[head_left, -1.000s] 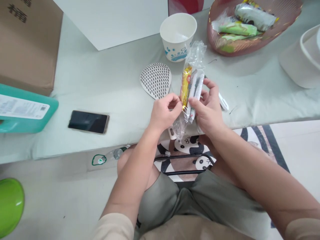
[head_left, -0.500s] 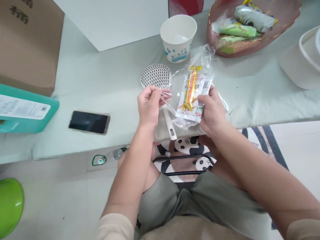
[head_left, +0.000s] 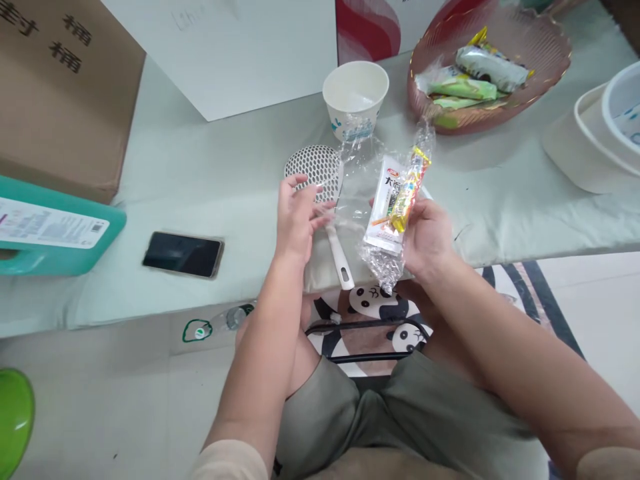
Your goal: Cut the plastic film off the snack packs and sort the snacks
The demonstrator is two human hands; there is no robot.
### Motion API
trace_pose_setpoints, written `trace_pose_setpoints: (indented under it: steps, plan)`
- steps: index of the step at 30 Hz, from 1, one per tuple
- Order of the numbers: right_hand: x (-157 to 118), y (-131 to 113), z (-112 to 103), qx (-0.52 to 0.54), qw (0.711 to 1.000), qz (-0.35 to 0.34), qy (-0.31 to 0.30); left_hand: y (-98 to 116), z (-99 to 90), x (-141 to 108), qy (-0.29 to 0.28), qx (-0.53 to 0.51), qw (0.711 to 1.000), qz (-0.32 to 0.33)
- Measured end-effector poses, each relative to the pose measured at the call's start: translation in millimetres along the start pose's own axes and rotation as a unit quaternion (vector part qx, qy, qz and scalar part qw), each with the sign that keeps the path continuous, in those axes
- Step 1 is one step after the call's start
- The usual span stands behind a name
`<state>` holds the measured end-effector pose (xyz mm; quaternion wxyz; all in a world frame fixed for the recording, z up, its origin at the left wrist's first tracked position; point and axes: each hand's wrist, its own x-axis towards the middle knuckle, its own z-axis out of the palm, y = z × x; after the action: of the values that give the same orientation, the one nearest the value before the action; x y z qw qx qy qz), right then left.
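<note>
A clear plastic bag (head_left: 363,177) spreads between my hands over the table's front part. My right hand (head_left: 427,233) is closed round the snack packets, a white one (head_left: 383,223) and a yellow-and-red one (head_left: 410,190), with crinkled film hanging below them. My left hand (head_left: 300,217) has its fingers apart at the bag's left side, above the white slotted skimmer (head_left: 320,167). The skimmer's handle points toward me. Behind the bag stands a white paper cup (head_left: 353,100) with a blue print.
A pink glass bowl (head_left: 425,67) holds several snacks at the back right, near white containers (head_left: 575,150). A phone (head_left: 184,254), a teal jug (head_left: 113,230) and a cardboard box (head_left: 65,133) are at left. A white box (head_left: 250,53) stands behind.
My left hand's fingers have spread from a pinch on the film. The packets in my right hand have turned, and the yellow-and-red one now lies further right. The view has shifted slightly.
</note>
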<state>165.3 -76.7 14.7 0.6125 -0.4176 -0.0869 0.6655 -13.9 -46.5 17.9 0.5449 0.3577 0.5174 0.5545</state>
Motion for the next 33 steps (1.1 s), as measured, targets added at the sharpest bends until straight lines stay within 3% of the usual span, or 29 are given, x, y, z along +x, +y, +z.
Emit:
trace_pose_setpoints:
  steps: [3,6,13,19,22,25,30,32,33]
  plan:
    - [1.2,0.1,-5.3,-0.054,0.997,-0.016,-0.052,-1.0,2.1,-3.7,-0.118,0.063,0.991,-0.007]
    - [3.3,2.8,-9.7,-0.101,0.991,-0.026,-0.079,1.3,5.2,-8.3,-0.169,0.090,0.981,0.008]
    - [0.1,5.5,-4.0,-0.031,0.999,-0.018,-0.009,21.2,-1.7,-8.9,-0.164,0.028,0.986,0.026]
    - [-6.2,10.6,2.7,-0.002,0.996,0.046,-0.080,58.3,4.2,-18.5,-0.121,-0.052,0.990,0.043]
    - [-6.6,16.0,4.4,0.022,0.992,0.080,-0.096,80.8,14.7,-29.8,-0.130,-0.113,0.982,0.082]
    - [-5.4,19.5,3.2,0.050,0.980,0.142,-0.132,96.4,20.8,-32.9,-0.175,-0.169,0.963,0.113]
    - [-3.8,21.6,-1.6,0.055,0.973,0.168,-0.150,95.1,14.1,-11.2,-0.231,-0.184,0.939,0.173]
    - [-4.3,21.9,-0.9,0.045,0.974,0.163,-0.152,92.7,8.5,-3.8,-0.202,-0.189,0.939,0.203]
    - [-4.7,22.1,0.1,0.042,0.973,0.163,-0.156,92.6,5.7,-1.8,-0.155,-0.193,0.949,0.196]
